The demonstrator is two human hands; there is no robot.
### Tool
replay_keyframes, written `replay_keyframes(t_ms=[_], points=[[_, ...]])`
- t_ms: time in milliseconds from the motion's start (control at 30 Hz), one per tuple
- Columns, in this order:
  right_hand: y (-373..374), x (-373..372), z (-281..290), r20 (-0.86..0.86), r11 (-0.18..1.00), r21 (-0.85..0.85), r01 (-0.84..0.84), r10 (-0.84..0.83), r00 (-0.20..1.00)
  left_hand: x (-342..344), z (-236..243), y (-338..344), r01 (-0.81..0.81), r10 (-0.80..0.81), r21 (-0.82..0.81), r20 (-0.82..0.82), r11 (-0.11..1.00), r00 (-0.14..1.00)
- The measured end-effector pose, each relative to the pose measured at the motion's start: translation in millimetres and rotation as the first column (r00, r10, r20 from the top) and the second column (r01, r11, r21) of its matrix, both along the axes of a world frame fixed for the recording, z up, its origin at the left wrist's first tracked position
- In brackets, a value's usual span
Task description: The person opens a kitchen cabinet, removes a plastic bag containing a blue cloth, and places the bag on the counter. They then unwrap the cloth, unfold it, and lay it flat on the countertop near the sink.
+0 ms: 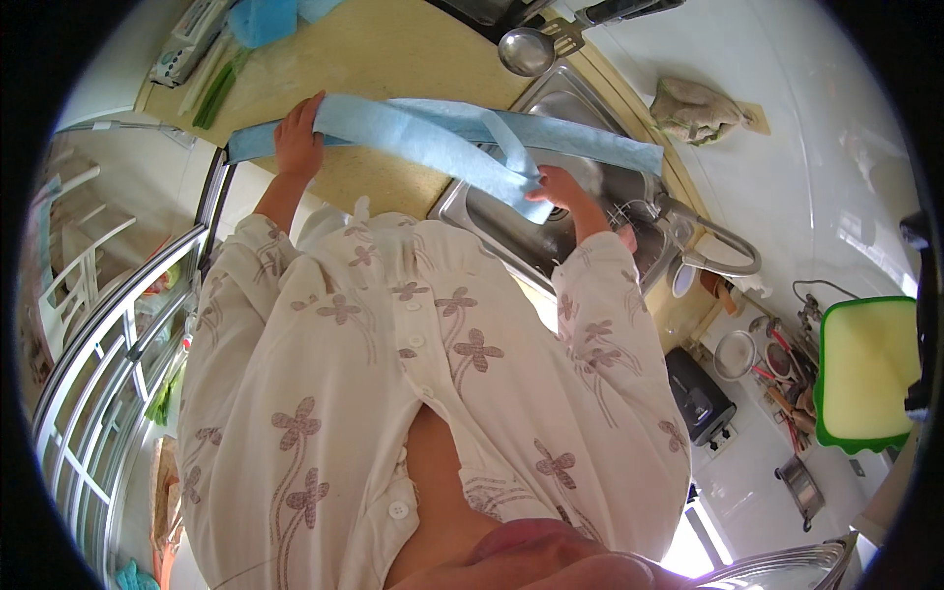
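A long light-blue strip [413, 138], soft like cloth or film, stretches between my two hands above the counter edge and the sink. My left hand [298, 138] is closed round its left part. With bent fingers, my right hand [560, 187] pinches the strip near its other end, where a loop folds back over itself. Beneath lies a flat, darker blue band [600, 143], running from the counter's left edge across the sink [482, 211]. Whether strip and band are one piece I cannot tell.
Over the sink's right side arches a faucet [728, 251]. A ladle [526, 51] and a slotted turner [568, 37] lie at the back. Green onions [221, 88] and a blue bag [264, 22] rest at the counter's far left. A cloth [693, 110] hangs on the wall.
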State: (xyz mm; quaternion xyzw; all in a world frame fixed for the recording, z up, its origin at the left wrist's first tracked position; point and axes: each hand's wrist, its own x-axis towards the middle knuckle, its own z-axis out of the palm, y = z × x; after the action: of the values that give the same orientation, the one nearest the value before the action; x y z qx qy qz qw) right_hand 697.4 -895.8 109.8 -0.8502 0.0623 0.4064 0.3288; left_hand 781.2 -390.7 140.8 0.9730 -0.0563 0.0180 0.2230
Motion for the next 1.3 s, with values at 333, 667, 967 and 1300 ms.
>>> replay_keyframes(t_ms=[333, 667, 967, 1300], points=[[-53, -53, 84, 0.013, 0.986, -0.164, 0.023, -0.021, 1.000, 5, -4, -2, -0.016, 0.018, 0.039, -0.047, 0.999, 0.999], [14, -28, 210, 0.207, 0.929, -0.363, -0.075, 0.159, 0.965, 14, 80, -54, 0.531, -0.533, 0.048, 0.066, 0.846, 0.843], [67, 5, 252, 0.387, 0.980, 0.054, -0.190, 0.155, 0.909, 7, 127, -212, 0.780, -0.807, -0.366, 0.113, 0.508, 0.579], [7, -14, 221, 0.240, 0.801, 0.177, 0.571, -0.598, 0.765, 22, 118, -181, 0.441, -0.666, -0.536, -0.354, 0.720, 0.656]])
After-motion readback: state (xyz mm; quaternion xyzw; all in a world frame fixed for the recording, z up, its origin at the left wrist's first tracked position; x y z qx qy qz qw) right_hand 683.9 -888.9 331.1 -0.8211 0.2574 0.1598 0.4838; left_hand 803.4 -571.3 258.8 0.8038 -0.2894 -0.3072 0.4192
